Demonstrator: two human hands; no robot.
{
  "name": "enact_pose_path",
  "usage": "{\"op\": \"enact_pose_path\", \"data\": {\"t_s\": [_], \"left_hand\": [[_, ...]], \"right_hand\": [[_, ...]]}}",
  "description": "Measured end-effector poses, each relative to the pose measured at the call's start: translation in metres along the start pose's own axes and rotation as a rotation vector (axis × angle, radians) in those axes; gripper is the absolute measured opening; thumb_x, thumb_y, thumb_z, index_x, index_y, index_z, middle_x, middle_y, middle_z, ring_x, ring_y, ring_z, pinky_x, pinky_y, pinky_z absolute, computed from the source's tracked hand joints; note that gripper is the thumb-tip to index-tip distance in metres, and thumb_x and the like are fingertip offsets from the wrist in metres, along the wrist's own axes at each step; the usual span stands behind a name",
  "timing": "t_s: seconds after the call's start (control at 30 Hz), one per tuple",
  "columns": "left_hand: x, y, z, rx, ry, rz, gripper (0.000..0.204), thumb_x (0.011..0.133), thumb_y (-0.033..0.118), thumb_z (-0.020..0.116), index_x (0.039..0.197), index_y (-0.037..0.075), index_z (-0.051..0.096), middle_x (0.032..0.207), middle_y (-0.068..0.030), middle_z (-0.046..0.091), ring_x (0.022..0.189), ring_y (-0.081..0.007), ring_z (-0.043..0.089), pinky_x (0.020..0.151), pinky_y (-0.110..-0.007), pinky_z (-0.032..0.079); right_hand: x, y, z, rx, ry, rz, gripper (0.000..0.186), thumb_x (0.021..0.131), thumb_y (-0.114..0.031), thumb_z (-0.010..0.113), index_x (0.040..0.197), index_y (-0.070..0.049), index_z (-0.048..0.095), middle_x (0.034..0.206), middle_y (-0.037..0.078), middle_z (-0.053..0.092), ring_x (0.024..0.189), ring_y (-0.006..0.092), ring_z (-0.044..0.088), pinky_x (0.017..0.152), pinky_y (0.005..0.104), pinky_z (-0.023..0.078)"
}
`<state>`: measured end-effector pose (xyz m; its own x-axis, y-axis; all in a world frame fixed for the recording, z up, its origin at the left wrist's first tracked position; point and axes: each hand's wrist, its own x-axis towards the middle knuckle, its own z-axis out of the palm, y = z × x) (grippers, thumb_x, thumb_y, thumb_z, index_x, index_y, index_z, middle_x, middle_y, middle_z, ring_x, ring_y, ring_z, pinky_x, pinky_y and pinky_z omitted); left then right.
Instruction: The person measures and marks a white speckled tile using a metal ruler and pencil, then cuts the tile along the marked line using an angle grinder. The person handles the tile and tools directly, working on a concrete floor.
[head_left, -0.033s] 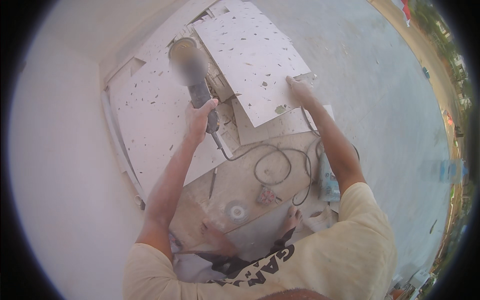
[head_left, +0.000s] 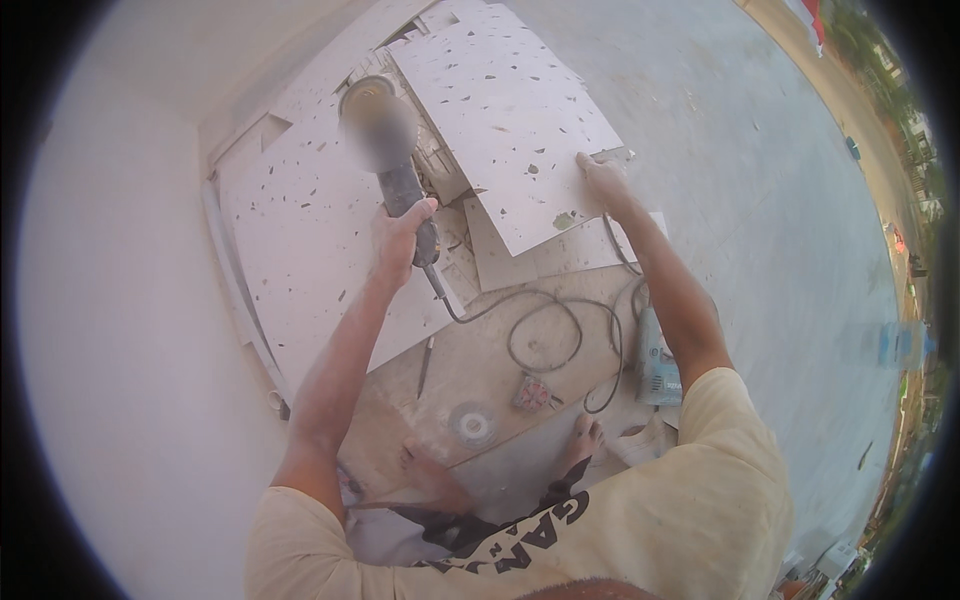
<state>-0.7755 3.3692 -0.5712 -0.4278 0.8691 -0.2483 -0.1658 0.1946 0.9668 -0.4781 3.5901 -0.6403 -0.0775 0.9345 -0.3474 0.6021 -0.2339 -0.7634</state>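
My left hand point(head_left: 398, 240) is wrapped round the body of a black angle grinder point(head_left: 402, 190), its head blurred and its round disc point(head_left: 367, 92) at the far end. The disc is over the gap between two white tiles. At the right, my right hand point(head_left: 603, 185) grips the near right corner of a large white tile point(head_left: 500, 120) speckled with dark chips. This tile lies tilted over other pieces. To the left, under the grinder, another white speckled tile point(head_left: 300, 230) lies flat. The grinder's cord point(head_left: 450, 305) trails back in loops.
Near my bare feet lie a loose grinding disc point(head_left: 471, 424), a small red-and-grey block-like item point(head_left: 532, 393) and a dark pencil-like stick point(head_left: 426, 367). A blue-green power tool point(head_left: 658, 372) sits by my right arm. A white wall point(head_left: 130, 280) rises on the left.
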Motion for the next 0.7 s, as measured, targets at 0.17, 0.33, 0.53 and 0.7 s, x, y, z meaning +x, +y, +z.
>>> {"op": "enact_pose_path", "data": {"t_s": [0.17,0.33,0.53,0.7], "left_hand": [[0.013,-0.013,0.001,-0.041,0.016,-0.055,0.035,0.085,0.027,0.079,0.106,0.003,0.063,0.085,-0.0026,0.061,0.07,-0.0118,0.059,0.061,-0.03,0.051],[0.039,-0.026,0.014,-0.092,0.0,-0.104,0.038,0.085,0.03,0.08,0.107,0.004,0.063,0.086,-0.0027,0.06,0.07,-0.0117,0.059,0.062,-0.03,0.052],[0.06,-0.03,0.033,-0.029,0.079,-0.087,0.034,0.085,0.028,0.079,0.104,0.003,0.064,0.085,-0.0032,0.061,0.067,-0.0134,0.059,0.062,-0.032,0.05],[0.082,-0.023,0.041,0.02,0.075,-0.152,0.035,0.083,0.028,0.081,0.098,0.0,0.067,0.083,-0.0061,0.063,0.068,-0.0149,0.06,0.062,-0.033,0.05]], "right_hand": [[-0.004,-0.004,-0.012,0.003,0.111,-0.018,0.06,0.099,-0.048,0.061,0.118,0.008,0.071,0.11,0.022,0.074,0.101,0.0296,0.072,0.089,0.0411,0.053],[0.034,-0.004,-0.031,-0.011,0.1,0.01,0.062,0.099,-0.049,0.06,0.118,0.009,0.07,0.112,0.023,0.074,0.103,0.0318,0.071,0.091,0.0418,0.052],[0.073,0.009,-0.042,-0.041,0.15,0.037,0.063,0.098,-0.05,0.059,0.118,0.009,0.071,0.112,0.024,0.074,0.104,0.0322,0.071,0.091,0.042,0.052],[0.106,0.028,-0.05,-0.032,0.146,0.02,0.063,0.097,-0.05,0.059,0.12,0.007,0.07,0.115,0.025,0.073,0.108,0.0337,0.071,0.093,0.0426,0.052]]}}
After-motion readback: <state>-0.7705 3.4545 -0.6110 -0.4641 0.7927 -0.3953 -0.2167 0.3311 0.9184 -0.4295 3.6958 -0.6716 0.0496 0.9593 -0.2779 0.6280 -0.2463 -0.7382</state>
